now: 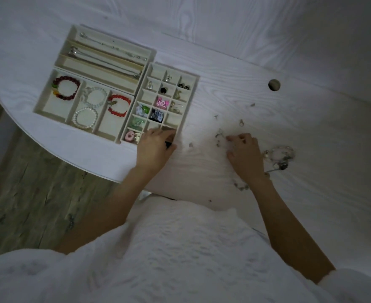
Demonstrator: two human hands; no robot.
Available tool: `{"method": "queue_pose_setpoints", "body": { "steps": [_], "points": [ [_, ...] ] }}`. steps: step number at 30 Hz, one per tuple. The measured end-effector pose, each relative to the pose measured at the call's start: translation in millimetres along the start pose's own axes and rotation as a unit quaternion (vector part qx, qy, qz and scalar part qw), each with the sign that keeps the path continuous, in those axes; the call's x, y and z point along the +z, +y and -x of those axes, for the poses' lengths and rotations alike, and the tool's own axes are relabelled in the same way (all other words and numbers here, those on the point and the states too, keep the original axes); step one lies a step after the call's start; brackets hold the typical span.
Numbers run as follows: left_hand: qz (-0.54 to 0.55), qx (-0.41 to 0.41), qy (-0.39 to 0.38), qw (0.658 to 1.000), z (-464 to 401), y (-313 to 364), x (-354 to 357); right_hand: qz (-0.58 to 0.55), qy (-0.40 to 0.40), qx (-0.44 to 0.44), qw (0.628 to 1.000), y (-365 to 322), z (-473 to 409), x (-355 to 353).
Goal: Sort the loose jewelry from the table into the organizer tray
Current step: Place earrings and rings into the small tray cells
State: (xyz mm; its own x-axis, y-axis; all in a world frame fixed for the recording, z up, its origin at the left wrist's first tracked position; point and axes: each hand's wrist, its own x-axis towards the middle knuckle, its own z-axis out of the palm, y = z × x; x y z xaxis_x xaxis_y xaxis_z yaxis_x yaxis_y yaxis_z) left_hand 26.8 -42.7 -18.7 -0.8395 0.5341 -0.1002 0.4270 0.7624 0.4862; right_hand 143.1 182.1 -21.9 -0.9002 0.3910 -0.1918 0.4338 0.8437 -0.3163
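On the white wood-grain table (224, 62), a cream organizer tray (145, 68) holds round beaded bracelets, thin chains and small earrings in square cells. Left hand (156, 147) rests at the tray's near corner, fingers curled around a small dark object. Right hand (244, 153), fingers curled, presses down among scattered loose jewelry (220, 134); a clear beaded bracelet (278, 154) lies just beside it.

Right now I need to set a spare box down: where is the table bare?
Bare: the far table beyond the organizer tray, around the cable hole. Crowded: loose jewelry by the right hand and the clear bracelet; the left hand covers the tray's near corner.
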Motion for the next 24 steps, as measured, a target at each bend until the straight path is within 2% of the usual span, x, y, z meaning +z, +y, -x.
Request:
{"method": "queue_pose_setpoints", "body": {
  "steps": [3,7,11,17,19,24],
  "points": [
    [0.064,-0.023,-0.002,0.998,-0.7,1.8,-0.9,0.006,0.053,0.0,0.999,6.8,-0.9,-4.4],
    [0.063,-0.031,0.007,0.997,1.3,7.0,-1.8,0.003,0.1,-0.034,0.994,-2.2,-20.4,-10.3],
    [0.051,-0.041,0.019,0.998,2.9,10.8,-2.1,-0.011,0.039,-0.039,0.998,-15.3,-44.8,-8.2],
    [0.035,-0.054,0.023,0.998,5.2,12.7,-0.5,-0.004,-0.007,-0.062,0.998,-15.8,-53.9,-11.5],
    [0.032,-0.054,0.019,0.998,4.7,10.8,-0.4,-0.042,-0.041,-0.073,0.996,-15.9,-55.2,-16.7],
    [-0.002,-0.01,0.029,1.0,6.0,9.1,-0.1,-0.165,-0.111,-0.035,0.979,-20.5,-49.2,-46.4]
  ]
}}
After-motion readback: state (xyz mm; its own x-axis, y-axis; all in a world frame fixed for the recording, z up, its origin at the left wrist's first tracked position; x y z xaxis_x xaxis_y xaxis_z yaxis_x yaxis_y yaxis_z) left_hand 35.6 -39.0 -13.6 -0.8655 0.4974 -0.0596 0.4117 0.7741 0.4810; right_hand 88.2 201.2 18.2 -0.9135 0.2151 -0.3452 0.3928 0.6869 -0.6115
